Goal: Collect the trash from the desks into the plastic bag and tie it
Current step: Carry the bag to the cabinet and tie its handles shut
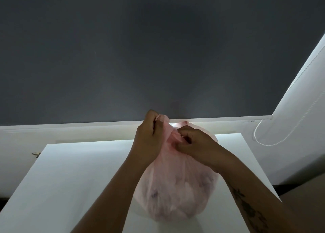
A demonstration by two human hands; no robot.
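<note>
Across the upper frame hangs a dark grey blind (140, 48), its white bottom bar just behind the hands. Below it, a white desk (70, 171) fills the lower frame. At lower centre a full pink bag (175, 188) stands on the desk, with purple marks inside too blurred to read. The left hand (149, 137), fingers curled, grips one twisted strip of the bag's neck and holds it raised. The right hand (195, 144) pinches the other strip with curled fingers, just beside the left. At right, a bead chain (274, 142) loops down.
</note>
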